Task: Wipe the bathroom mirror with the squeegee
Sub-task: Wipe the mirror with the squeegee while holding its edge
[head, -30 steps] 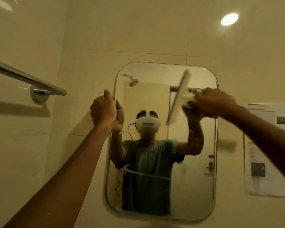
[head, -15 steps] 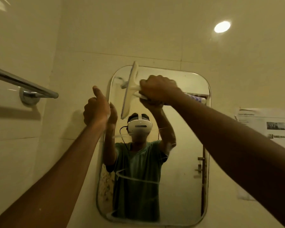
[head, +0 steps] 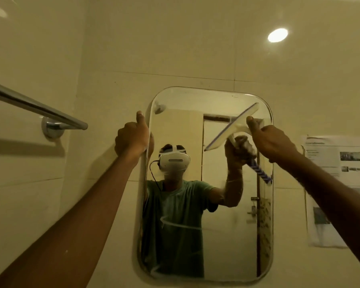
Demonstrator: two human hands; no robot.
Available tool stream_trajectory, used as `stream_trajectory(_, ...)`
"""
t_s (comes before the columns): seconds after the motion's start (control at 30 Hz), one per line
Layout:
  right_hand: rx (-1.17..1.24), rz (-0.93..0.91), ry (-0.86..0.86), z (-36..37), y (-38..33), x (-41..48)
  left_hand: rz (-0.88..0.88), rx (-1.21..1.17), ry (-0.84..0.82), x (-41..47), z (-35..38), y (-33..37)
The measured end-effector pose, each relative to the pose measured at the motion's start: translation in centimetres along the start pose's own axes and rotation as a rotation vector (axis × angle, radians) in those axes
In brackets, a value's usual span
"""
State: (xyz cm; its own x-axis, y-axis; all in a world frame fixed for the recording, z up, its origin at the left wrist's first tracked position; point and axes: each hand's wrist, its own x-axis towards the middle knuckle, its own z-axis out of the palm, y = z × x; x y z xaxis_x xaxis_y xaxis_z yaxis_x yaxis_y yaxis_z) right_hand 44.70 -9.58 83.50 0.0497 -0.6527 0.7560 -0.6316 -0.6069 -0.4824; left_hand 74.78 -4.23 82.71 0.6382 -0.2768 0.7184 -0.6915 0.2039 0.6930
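Note:
A rounded rectangular mirror (head: 220, 242) hangs on the tiled wall ahead. My left hand (head: 131, 138) grips the mirror's upper left edge, thumb pointing up. My right hand (head: 272, 140) holds a white squeegee (head: 231, 127) by its handle at the mirror's upper right. The blade lies diagonally on the glass, its high end near the top right corner. A curved wet streak crosses the lower glass. The mirror reflects a person in a green shirt with a white headset.
A chrome towel bar (head: 35, 107) sticks out from the wall at the left, its end close to my left hand. A printed paper notice (head: 337, 179) is stuck to the wall right of the mirror. A round ceiling light (head: 277, 35) is reflected in the tiles above.
My right hand has swept the squeegee from the mirror's upper left across to its upper right, and the blade has tilted to a diagonal. My left hand stays on the left edge.

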Motion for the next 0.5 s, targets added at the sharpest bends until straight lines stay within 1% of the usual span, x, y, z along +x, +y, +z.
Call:
stream_trajectory(0.03, 0.135, 0.051, 0.001, 0.2, -0.4, -0.4, 0.045, 0.014, 0.002, 0.1, 0.0, 0.0)
stream_trajectory(0.1, 0.334, 0.079, 0.01, 0.5, -1.3, -0.6, 0.152, 0.05, 0.026, 0.2, 0.3, -0.2)
stream_trajectory(0.17, 0.421, 0.035, 0.071, 0.6, -2.0, 0.2, 0.225, 0.065, 0.052, 0.5, 0.6, -0.6)
stream_trajectory(0.23, 0.374, -0.065, 0.179, 0.6, -2.4, 1.4, 0.264, 0.044, 0.053, 0.9, 0.7, -0.9)
stream_trajectory(0.33, 0.205, -0.228, 0.29, 0.7, -2.7, 2.8, 0.271, 0.025, 0.025, 0.9, 0.5, -1.1)
stream_trajectory(0.4, 0.029, -0.311, 0.284, 0.6, -2.8, 3.1, 0.259, 0.04, 0.019, 0.9, 0.4, -1.1)
stream_trajectory(0.43, -0.043, -0.324, 0.257, 0.6, -2.8, 3.2, 0.247, 0.054, 0.015, 1.0, 0.4, -1.0)
stream_trajectory(0.5, -0.111, -0.306, 0.213, 0.6, -2.7, 3.1, 0.225, 0.063, 0.018, 1.0, 0.5, -1.0)
